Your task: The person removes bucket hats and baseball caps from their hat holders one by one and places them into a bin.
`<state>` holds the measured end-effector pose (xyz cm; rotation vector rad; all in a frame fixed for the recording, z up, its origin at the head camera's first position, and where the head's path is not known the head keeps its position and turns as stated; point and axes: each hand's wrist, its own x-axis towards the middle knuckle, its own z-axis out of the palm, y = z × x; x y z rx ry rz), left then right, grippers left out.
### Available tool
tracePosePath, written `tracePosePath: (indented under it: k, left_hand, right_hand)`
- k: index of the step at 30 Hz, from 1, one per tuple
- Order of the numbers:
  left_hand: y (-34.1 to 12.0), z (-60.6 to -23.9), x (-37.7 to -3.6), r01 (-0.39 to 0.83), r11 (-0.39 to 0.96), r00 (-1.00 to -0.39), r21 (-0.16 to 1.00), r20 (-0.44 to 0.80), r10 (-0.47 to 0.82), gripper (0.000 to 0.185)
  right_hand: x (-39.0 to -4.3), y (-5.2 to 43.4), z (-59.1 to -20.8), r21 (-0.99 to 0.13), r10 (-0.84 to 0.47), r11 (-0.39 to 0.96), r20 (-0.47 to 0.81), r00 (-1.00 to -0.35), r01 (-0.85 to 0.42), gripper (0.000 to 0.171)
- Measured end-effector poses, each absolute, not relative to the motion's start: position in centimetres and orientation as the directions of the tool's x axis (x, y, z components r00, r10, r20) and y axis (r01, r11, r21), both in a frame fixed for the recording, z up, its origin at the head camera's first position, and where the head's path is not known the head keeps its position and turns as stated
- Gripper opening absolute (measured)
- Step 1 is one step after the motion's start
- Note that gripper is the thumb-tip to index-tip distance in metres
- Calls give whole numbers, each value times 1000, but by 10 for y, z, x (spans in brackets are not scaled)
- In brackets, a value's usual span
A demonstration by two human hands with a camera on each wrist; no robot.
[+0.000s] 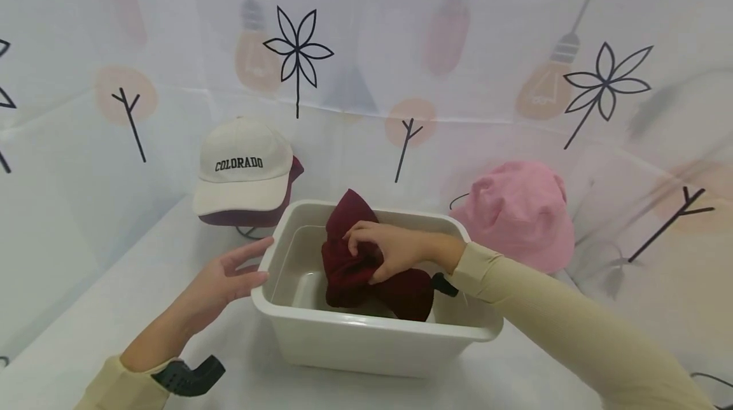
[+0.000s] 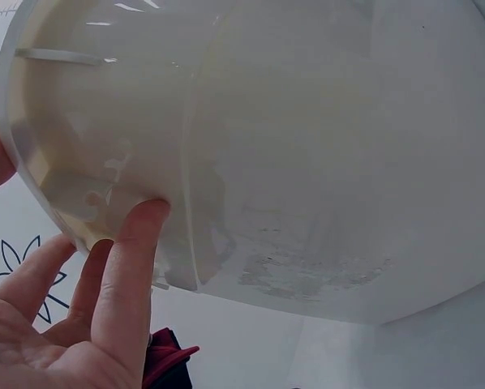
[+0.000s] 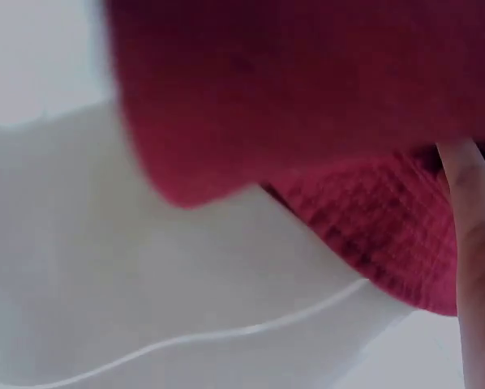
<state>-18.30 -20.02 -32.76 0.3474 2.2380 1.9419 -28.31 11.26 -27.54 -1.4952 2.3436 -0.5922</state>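
A white plastic bin (image 1: 378,349) stands on the white-covered table. My right hand (image 1: 395,251) reaches down into it, bent fingers gripping a dark red cloth hat (image 1: 349,270). One end of that hat rises above the far rim, and another part lies low in the bin. Stitched rows run along its brim (image 3: 380,235) in the right wrist view, where a fold of cloth covers most of my hand. My left hand (image 1: 220,279) holds the bin's left rim, thumb and a finger at the edge. From below, another finger (image 2: 129,275) presses the outer wall under the rim.
Behind the bin at left, a cream cap (image 1: 246,162) lettered COLORADO sits over something dark red on a wire stand. A pink hat (image 1: 518,216) sits at the right, close to the bin. A patterned cloth (image 1: 355,34) hangs behind everything.
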Motion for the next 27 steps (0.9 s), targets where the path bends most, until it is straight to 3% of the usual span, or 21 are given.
tracePosePath:
  k: [6,9,17,27]
  left_hand:
    - [-201,-328,-184,70,128,-961,989,32,275,66]
    - [-201,-328,-183,73,121,-960,990,37,279,66]
    - [-201,-328,-183,82,115,-956,990,46,291,66]
    - [-200,-328,-184,67,135,-960,989,27,280,66]
  right_hand:
    - [-294,92,-293,-421,-945,327,-169,-281,-846,44]
    - [-300,83,-304,-340,-944,310,-224,-243,-888,45]
    - [-304,69,-316,-154,-898,361,-322,-299,-920,48]
    - [-288,81,-279,-267,-911,395,-238,-337,-879,53]
